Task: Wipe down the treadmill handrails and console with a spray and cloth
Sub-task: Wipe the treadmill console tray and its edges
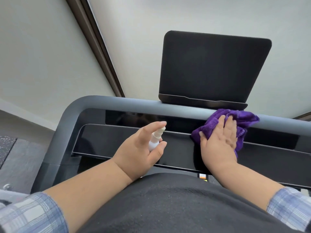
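While the right hand [220, 142] presses flat, fingers straight, on the purple cloth [242, 125] at the grey handrail [134, 105] edge, just under the screen [213, 68], the left hand [143, 147] at 9 o'clock grips the white spray bottle [155, 138] above the black console [117, 140], whose left part lies open.

Left hand [141, 145] raised at centre-left, fingers curled round a small white spray bottle [155, 139], forefinger laid over the nozzle top, thumb alongside the body. Left forearm bare, plaid sleeve pushed back near the elbow. Right hand [220, 137] out flat to the right, fingers straight and together, palm pressing down on a purple cloth [242, 121]. Right forearm bare too, angled in from lower right.
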Demonstrator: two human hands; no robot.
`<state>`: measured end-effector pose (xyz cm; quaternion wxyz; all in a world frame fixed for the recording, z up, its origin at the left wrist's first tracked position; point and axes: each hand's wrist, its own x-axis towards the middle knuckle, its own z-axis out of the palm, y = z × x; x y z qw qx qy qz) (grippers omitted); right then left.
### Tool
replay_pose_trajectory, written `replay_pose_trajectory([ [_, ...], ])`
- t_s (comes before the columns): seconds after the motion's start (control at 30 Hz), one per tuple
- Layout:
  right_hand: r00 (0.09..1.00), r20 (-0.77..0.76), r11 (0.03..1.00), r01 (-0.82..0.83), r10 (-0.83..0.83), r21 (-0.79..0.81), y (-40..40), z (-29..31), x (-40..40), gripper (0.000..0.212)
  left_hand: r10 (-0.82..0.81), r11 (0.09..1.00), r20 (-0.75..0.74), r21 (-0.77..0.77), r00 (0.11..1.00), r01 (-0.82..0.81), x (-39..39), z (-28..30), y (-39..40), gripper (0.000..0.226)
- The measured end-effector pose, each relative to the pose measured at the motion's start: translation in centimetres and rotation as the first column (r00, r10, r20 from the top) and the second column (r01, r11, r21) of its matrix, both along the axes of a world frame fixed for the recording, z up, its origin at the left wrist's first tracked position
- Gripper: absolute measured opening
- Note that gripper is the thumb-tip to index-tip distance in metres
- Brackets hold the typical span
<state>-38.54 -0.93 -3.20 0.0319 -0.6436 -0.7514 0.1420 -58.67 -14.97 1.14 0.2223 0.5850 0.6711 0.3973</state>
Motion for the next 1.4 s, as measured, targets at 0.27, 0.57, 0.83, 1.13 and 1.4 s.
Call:
replay_pose_trajectory([
  [0.27, 0.999, -0.003, 0.999, -0.032, 0.032, 0.028, -2.8, -0.7, -7.5, 0.088, -0.065, 0.997, -0.013, 0.039, 0.998, 0.066, -4.1, 0.0, -1.1, 0.05],
  [0.57, 0.957, 0.036, 0.957, -0.289, 0.288, 0.028, -5.7, -1.2, -14.3, 0.092, -0.041, 0.998, 0.015, 0.053, 0.999, 0.04, -7.0, -0.5, -3.4, 0.05],
  [0.83, 0.591, 0.14, 0.602, -0.797, 0.795, -0.049, -7.7, 0.0, -21.7, 0.072, -0.018, 0.996, 0.002, 0.083, 1.0, 0.018, -8.4, -0.7, -5.2, 0.052],
  [1.13, 0.527, 0.206, 0.545, -0.837, 0.824, -0.039, -5.0, -0.1, -17.9, 0.078, -0.125, 0.99, 0.043, 0.069, 0.991, 0.122, -6.6, -0.3, -3.9, 0.049],
  [1.4, 0.81, 0.132, 0.819, -0.574, 0.571, -0.023, -3.5, 0.0, -8.4, 0.083, -0.263, 0.963, 0.036, 0.065, 0.964, 0.261, -3.3, 0.5, -1.0, 0.051],
])
